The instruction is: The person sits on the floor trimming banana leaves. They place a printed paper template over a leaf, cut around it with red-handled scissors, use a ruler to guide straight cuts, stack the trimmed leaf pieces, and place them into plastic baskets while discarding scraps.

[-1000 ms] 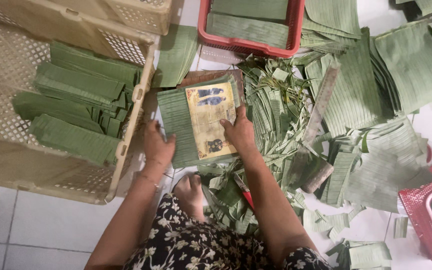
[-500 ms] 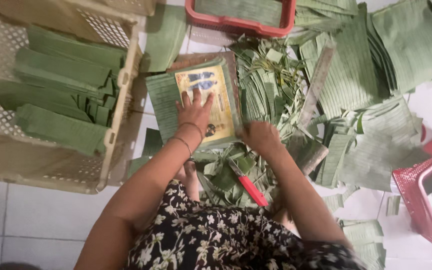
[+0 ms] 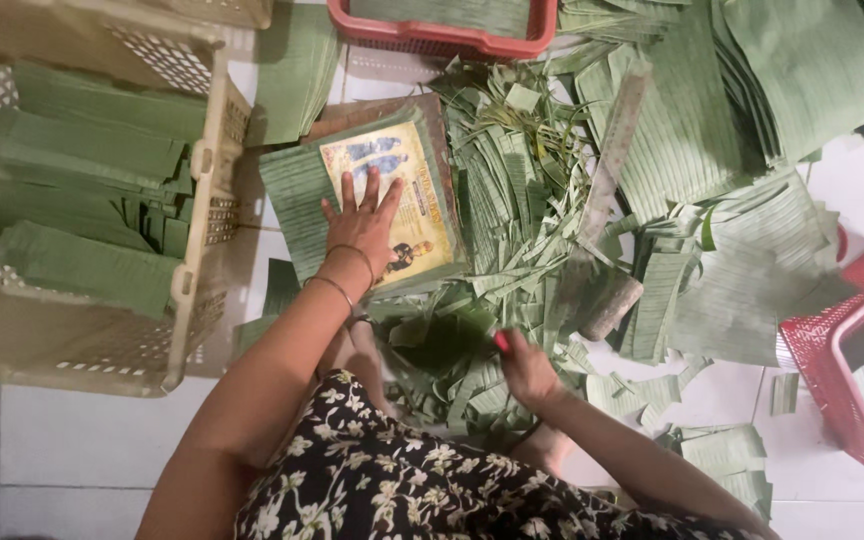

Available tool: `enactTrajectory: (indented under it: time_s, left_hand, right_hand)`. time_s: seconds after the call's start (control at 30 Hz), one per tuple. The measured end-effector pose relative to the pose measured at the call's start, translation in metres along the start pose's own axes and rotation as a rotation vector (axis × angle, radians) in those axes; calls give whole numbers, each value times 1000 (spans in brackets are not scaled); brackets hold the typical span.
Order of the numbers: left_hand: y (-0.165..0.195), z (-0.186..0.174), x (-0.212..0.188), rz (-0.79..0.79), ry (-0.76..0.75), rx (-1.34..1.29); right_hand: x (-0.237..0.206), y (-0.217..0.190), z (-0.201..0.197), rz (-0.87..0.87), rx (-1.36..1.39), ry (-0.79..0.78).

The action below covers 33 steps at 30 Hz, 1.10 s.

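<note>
My left hand (image 3: pixel 364 222) lies flat with spread fingers on a yellow printed card (image 3: pixel 422 210). The card rests on a stack of green banana leaf sheets (image 3: pixel 292 200) over a brown board. My right hand (image 3: pixel 524 365) is lower, among loose leaf trimmings (image 3: pixel 512 170), closed around a red-handled tool (image 3: pixel 501 341) whose blade is hidden. A long wooden ruler (image 3: pixel 607 170) lies across the trimmings to the right of the card.
A beige plastic crate (image 3: pixel 202 250) with folded leaf bundles (image 3: pixel 82 200) stands on the left. A red tray (image 3: pixel 442 38) of leaves sits at the top, and a pink basket (image 3: pixel 852 350) at the right. Large leaf sheets (image 3: pixel 782 90) cover the white tiled floor (image 3: pixel 72 450).
My left hand moved from the stack's left edge onto the card. My right hand left the card, dropped into the trimmings and closed on the red-handled tool.
</note>
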<state>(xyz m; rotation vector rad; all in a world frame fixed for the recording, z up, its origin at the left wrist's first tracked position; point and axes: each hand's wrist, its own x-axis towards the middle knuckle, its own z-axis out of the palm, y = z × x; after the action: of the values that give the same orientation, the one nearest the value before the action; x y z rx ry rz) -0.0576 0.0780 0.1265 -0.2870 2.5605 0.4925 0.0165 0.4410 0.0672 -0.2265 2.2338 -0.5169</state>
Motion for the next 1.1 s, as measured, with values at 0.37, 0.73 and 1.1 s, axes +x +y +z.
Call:
enactTrajectory:
  time_s: [0.37,0.73,1.1]
  left_hand:
    - [11,-15,-3,-85,-117,49]
    - [23,-32,-14,-138,-184,55]
    - [21,-28,-12,-128,-177,58]
  right_hand:
    - [95,-157,-85,-114,218,293]
    - [191,-186,-60,-418,-233,374]
    - [168,-215,-83,-216,28,314]
